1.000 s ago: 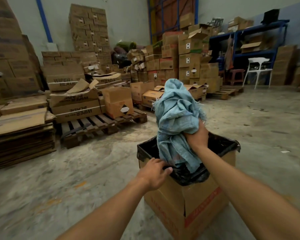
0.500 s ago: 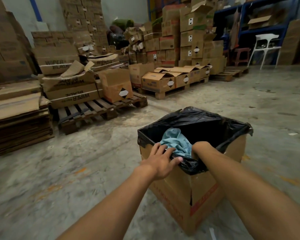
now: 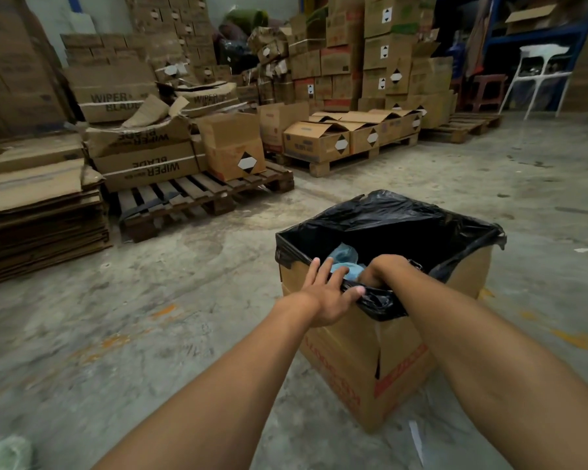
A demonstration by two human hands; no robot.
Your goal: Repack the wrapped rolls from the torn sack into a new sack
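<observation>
A crumpled light-blue woven sack lies inside a cardboard box lined with a black plastic bag; only a small part of it shows above the near rim. My right hand is plunged into the box beside the sack, curled down on the cloth, its fingertips hidden by the liner. My left hand rests on the near rim with straight fingers spread over the liner toward the sack. No wrapped rolls are in view.
Wooden pallets with "WIPER BLADE" cartons stand at the left and back. Flattened cardboard is stacked at the far left. A white chair stands at the back right. Bare concrete floor surrounds the box. A pale bag lies bottom left.
My right hand, which held the blue sack high above the box, has pushed it down inside. My left hand moved from beside the box onto its rim.
</observation>
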